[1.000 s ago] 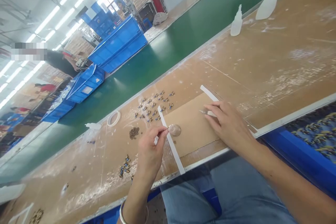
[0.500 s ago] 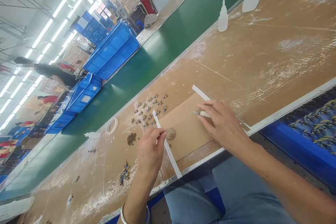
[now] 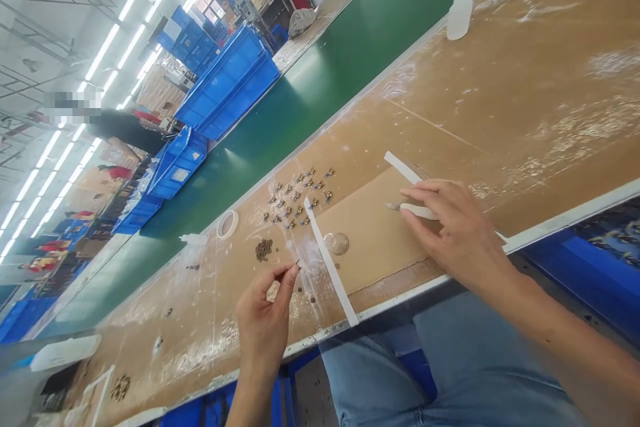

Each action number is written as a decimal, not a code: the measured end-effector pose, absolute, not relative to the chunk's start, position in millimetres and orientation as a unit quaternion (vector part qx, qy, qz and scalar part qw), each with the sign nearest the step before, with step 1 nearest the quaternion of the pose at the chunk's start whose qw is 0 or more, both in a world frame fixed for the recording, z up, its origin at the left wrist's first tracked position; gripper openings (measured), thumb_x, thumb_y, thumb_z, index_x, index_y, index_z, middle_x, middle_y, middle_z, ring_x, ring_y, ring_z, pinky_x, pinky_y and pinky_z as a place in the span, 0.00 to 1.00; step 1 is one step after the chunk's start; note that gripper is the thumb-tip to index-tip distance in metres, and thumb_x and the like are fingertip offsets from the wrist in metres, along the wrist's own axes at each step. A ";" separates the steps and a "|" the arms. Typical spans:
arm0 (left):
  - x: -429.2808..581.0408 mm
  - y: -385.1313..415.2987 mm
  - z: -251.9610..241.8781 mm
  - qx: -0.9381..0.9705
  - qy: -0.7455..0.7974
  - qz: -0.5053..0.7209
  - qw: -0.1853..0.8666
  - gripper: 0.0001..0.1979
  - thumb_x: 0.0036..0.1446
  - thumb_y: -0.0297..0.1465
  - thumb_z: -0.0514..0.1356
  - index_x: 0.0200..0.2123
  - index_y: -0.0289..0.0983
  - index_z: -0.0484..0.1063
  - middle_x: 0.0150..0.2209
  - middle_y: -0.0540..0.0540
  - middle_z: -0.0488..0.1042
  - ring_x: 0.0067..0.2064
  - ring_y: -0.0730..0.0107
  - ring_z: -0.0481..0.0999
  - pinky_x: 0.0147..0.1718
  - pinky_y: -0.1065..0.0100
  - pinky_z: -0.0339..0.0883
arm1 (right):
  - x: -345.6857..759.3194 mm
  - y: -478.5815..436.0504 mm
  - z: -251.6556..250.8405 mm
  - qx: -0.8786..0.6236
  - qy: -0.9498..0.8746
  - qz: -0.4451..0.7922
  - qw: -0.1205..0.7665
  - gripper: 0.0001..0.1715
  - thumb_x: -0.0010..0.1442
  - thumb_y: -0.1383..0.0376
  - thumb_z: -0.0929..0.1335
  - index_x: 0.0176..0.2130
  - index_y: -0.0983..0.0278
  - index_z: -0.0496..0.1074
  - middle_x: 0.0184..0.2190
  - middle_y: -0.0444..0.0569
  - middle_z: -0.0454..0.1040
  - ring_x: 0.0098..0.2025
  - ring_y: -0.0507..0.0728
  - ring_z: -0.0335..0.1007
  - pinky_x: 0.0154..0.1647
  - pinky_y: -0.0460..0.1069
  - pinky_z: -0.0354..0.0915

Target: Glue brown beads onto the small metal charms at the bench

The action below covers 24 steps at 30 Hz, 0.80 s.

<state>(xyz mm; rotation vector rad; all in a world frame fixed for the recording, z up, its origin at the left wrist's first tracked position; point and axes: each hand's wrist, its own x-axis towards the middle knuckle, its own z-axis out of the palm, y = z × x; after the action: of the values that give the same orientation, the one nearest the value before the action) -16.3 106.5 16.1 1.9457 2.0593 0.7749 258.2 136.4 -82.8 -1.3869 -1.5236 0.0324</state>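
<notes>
Seemingly midway, small blue-and-gold parts (image 3: 299, 211) lie spread, brown pellets (image 3: 264, 250) wait heaped, and over the brown counter (image 3: 475, 113) the left hand (image 3: 267, 310) pinches a tiny dark sliver (image 3: 299, 262), the right hand (image 3: 457, 230) a white-handled metal-tipped tool (image 3: 419, 211).

Reference centre: the cup (image 3: 337, 243), resting on the cardboard sheet (image 3: 383, 233) laid on the workbench (image 3: 500, 147). At 9 o'clock: the tape strip (image 3: 327, 257) just beside it, then the pellet pile (image 3: 264, 250), then the tape roll (image 3: 235, 221). Small parts (image 3: 298, 197) lie between 10 and 11, the squeeze bottle (image 3: 459, 17) at 1, left hand (image 3: 265, 310) at 8, right hand (image 3: 453, 220) at 3.
</notes>
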 end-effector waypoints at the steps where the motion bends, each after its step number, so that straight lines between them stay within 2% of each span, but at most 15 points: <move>1: -25.9 98.6 9.8 0.631 0.719 0.271 0.108 0.14 0.55 0.44 0.63 0.34 0.41 0.80 0.35 0.47 0.82 0.39 0.61 0.80 0.40 0.64 0.71 | 258.2 135.7 -82.5 -0.575 -0.634 0.015 0.517 0.14 0.61 0.66 0.67 0.48 0.62 0.72 0.43 0.53 0.74 0.49 0.61 0.69 0.51 0.58 0.67; 8: -57.7 67.4 -32.2 0.538 0.773 0.294 0.163 0.16 0.52 0.45 0.64 0.33 0.39 0.81 0.35 0.45 0.82 0.40 0.59 0.80 0.44 0.61 0.72 | 255.9 132.1 -77.7 -0.593 -0.636 0.006 0.493 0.11 0.63 0.63 0.66 0.45 0.60 0.73 0.41 0.51 0.76 0.49 0.58 0.70 0.50 0.55 0.69; 15: -56.2 68.9 -36.4 0.535 0.774 0.298 0.161 0.12 0.52 0.43 0.64 0.33 0.41 0.81 0.35 0.47 0.82 0.40 0.62 0.80 0.44 0.63 0.70 | 257.1 132.1 -80.9 -0.595 -0.643 0.009 0.482 0.12 0.63 0.62 0.66 0.44 0.63 0.74 0.42 0.52 0.76 0.48 0.60 0.71 0.48 0.56 0.70; 19: -53.5 70.6 -36.6 0.550 0.771 0.287 0.143 0.12 0.53 0.42 0.64 0.33 0.41 0.81 0.34 0.48 0.82 0.39 0.62 0.80 0.43 0.64 0.71 | 256.6 132.2 -82.2 -0.601 -0.642 0.004 0.475 0.12 0.62 0.61 0.66 0.44 0.62 0.74 0.41 0.51 0.77 0.47 0.61 0.71 0.43 0.56 0.71; 24: -49.5 72.6 -35.1 0.561 0.769 0.279 0.127 0.13 0.53 0.43 0.63 0.31 0.40 0.81 0.32 0.47 0.82 0.37 0.62 0.80 0.40 0.64 0.71 | 257.0 132.1 -80.6 -0.603 -0.640 0.010 0.475 0.11 0.62 0.61 0.66 0.44 0.61 0.74 0.42 0.51 0.77 0.47 0.60 0.71 0.43 0.55 0.71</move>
<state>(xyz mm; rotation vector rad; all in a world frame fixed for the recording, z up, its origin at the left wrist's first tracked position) -49.5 72.6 -35.1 1.6323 2.2396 0.8121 257.0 132.1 -80.6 -1.4756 -1.5658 0.0235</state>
